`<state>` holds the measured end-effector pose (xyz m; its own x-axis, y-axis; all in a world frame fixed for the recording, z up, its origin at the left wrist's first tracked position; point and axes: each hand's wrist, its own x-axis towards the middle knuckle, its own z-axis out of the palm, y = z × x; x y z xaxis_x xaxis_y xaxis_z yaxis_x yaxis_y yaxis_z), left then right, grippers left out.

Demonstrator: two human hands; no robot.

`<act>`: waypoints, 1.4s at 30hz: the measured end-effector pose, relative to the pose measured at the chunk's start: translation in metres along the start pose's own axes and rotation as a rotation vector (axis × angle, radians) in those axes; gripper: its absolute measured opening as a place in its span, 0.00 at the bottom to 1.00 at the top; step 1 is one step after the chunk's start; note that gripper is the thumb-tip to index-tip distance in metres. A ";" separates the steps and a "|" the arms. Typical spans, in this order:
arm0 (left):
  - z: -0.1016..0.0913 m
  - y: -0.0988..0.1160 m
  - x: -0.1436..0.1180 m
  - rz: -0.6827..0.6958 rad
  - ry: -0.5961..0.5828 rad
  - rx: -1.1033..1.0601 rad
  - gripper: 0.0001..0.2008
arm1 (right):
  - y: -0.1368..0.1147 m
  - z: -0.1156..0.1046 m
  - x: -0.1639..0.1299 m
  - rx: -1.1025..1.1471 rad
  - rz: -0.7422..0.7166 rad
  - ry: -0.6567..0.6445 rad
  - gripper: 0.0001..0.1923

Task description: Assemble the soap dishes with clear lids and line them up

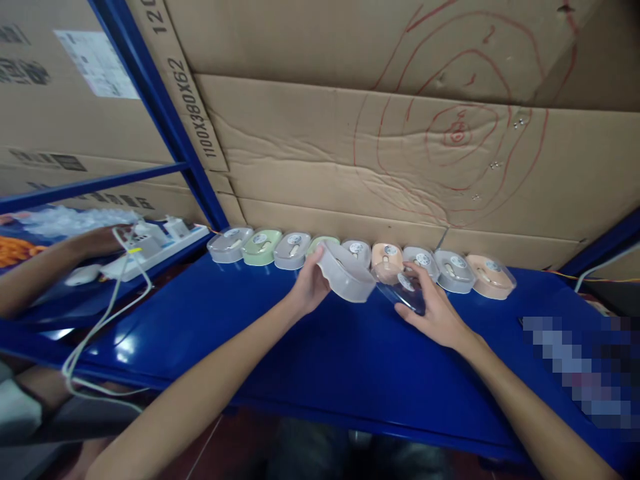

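Note:
My left hand (311,283) grips a pale grey plastic box (347,277), tilted and raised a little above the blue table. Just to its right, my right hand (433,303) holds a clear lid (403,293) with a round sticker, apart from the box. Behind both hands runs a row of small lidded boxes, among them a green box (263,247), a grey box (293,250), an orange box (387,257) and a larger orange box (491,277) at the right end. The held box partly hides another green box (325,241) in the row.
Cardboard (300,133) with red rings drawn on it stands behind the blue table (350,373). At left, past a blue post (205,193), are a power strip (155,250), white cables (107,320) and another person's arm (60,267). A pixelated patch covers the right side.

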<state>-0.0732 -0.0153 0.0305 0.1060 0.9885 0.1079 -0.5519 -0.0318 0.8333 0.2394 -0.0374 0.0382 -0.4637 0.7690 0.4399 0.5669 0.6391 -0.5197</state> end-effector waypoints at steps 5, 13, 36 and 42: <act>0.004 0.017 0.003 0.015 0.091 -0.100 0.27 | -0.004 0.012 -0.012 -0.121 -0.082 -0.148 0.46; 0.010 0.005 -0.004 -0.160 0.080 -0.195 0.24 | -0.013 0.028 -0.010 -0.312 -0.215 -0.146 0.35; 0.027 -0.007 -0.020 -0.179 -0.045 -0.001 0.31 | -0.013 0.042 -0.008 0.175 -0.042 0.275 0.28; 0.042 -0.012 -0.035 -0.102 -0.172 0.122 0.33 | -0.024 0.048 -0.010 0.484 -0.029 0.245 0.41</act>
<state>-0.0359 -0.0553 0.0398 0.3013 0.9481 0.1016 -0.4280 0.0393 0.9029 0.1978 -0.0602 0.0113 -0.2690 0.7636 0.5870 0.1514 0.6355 -0.7571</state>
